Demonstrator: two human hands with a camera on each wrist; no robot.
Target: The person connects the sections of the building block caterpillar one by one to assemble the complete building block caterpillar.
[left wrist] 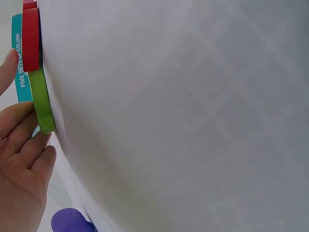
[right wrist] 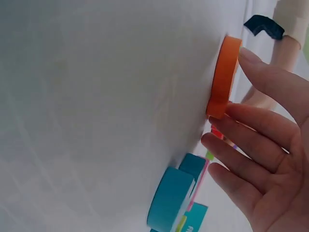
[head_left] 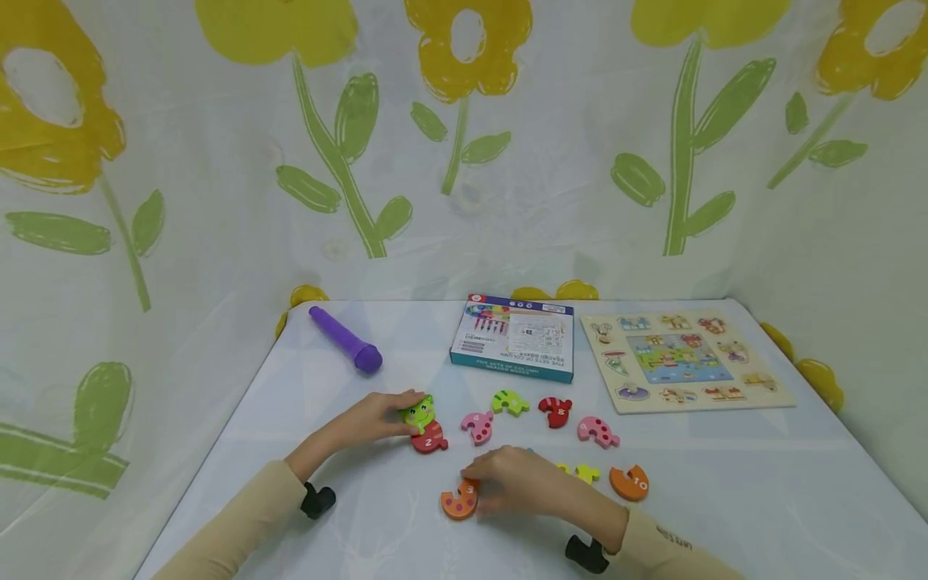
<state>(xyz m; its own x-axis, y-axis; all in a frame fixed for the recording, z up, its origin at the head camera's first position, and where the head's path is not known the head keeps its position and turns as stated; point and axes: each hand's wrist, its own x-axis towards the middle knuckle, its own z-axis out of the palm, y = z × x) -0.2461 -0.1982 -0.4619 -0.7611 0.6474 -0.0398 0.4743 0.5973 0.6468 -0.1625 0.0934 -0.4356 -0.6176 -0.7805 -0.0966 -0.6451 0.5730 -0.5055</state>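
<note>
My left hand (head_left: 380, 417) grips the green smiling caterpillar-head puzzle piece (head_left: 418, 416) between thumb and fingers. Joined to its lower side is the red piece numbered 2 (head_left: 429, 439). In the left wrist view the fingers lie against the edge of the green piece (left wrist: 42, 101), beside the red one (left wrist: 31, 41). Nearer the front, my right hand (head_left: 518, 481) pinches the orange spotted piece numbered 3 (head_left: 460, 501). Thumb and index finger touch opposite ends of that orange piece (right wrist: 225, 77) in the right wrist view. A teal piece (right wrist: 171, 198) lies by the right fingers, mostly hidden from the head view.
Loose pink (head_left: 478, 428), green (head_left: 511, 402), red 8 (head_left: 556, 412), pink 9 (head_left: 598, 432), yellow (head_left: 586, 473) and orange 10 (head_left: 629, 482) pieces lie about. Behind them are a purple microphone (head_left: 348, 341), a boxed set (head_left: 511, 338) and a wooden picture board (head_left: 747, 397).
</note>
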